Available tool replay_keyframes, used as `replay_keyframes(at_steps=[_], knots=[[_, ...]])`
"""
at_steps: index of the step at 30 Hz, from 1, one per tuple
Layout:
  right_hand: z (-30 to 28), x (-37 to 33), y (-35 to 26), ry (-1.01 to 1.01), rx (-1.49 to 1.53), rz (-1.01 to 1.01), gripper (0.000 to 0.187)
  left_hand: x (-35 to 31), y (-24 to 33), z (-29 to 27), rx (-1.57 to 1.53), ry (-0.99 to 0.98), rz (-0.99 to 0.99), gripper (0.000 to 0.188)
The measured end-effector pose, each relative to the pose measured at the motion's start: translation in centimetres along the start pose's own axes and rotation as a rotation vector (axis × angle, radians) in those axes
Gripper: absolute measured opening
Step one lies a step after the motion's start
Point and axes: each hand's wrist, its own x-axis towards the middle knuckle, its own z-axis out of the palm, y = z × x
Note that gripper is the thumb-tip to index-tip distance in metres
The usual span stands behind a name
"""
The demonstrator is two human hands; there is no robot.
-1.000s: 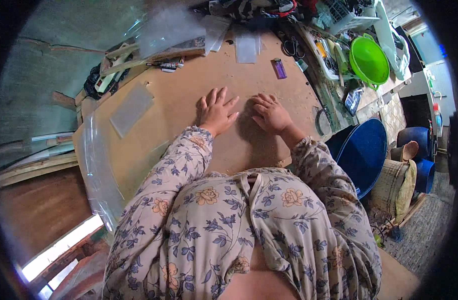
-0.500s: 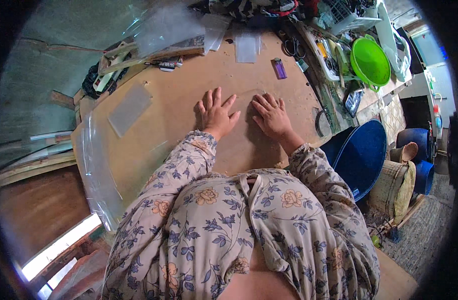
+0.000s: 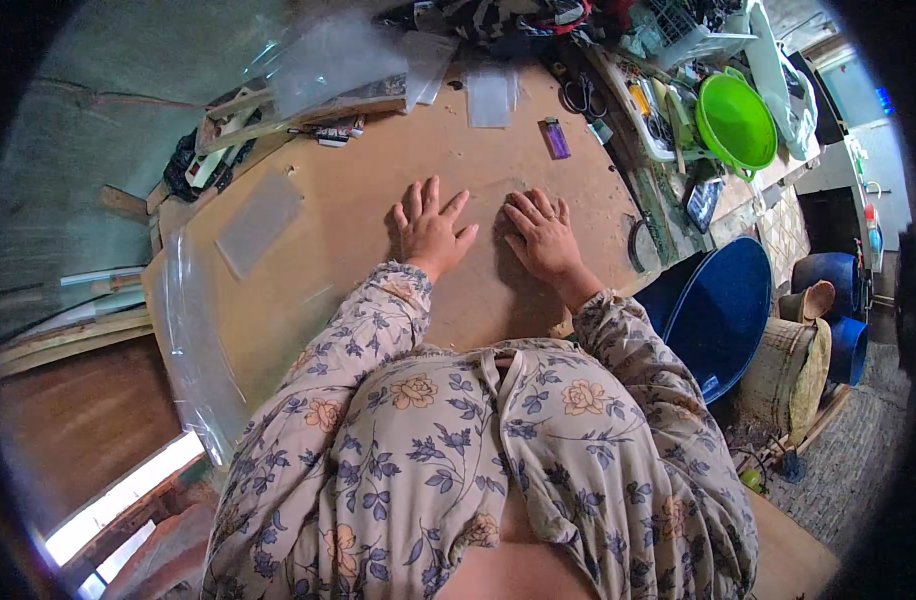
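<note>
The counter [image 3: 353, 225] spreads out in front of the person, reaching back from the waist. It is a tan-brown board with a dull, scuffed face, small pits and specks, and a faint curved line just past the right fingertips. Its left edge bows outward, and the light falls paler on that side.

The left hand [image 3: 433, 236] lies palm down near the middle of the counter, its grip wide, with fingers spread and thumb pointing right. The right hand [image 3: 545, 240] lies palm down just beside it, its grip also wide, though its fingers sit closer together. Whether either palm presses fully flat cannot be told.

Beyond the right hand lies a purple lighter [image 3: 555, 139], slightly tilted. A clear plastic bag [image 3: 260, 225] lies aslant left of the left hand, and a long clear plastic sheet [image 3: 203, 340] runs along the left edge. Scissors [image 3: 582, 97] lie at the far right. Past the counter's right side stands a large blue tub [image 3: 723, 310].
</note>
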Motion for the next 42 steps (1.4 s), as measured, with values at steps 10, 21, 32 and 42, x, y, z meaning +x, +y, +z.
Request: replay_keyframes(at_steps=[10,21,32,42], knots=[[-1.8,-6.5,8.0,0.58,-0.037,0.566,0.033,0.0,0.0,-0.1,0.004,0.002,0.003,0.052],[-0.8,-9.0,9.9,0.439,-0.215,0.763,0.029,0.0,0.0,0.1,-0.025,-0.025,-0.001,0.052],[-0.4,-8.8,10.5,0.608,-0.163,0.674,0.012,-0.2,-0.1,0.1,-0.035,0.004,-0.002,0.051],[-1.1,-3.1,0.6,0.581,0.419,0.275,0.007,-0.2,-0.2,0.2,-0.024,0.031,0.025,0.051]])
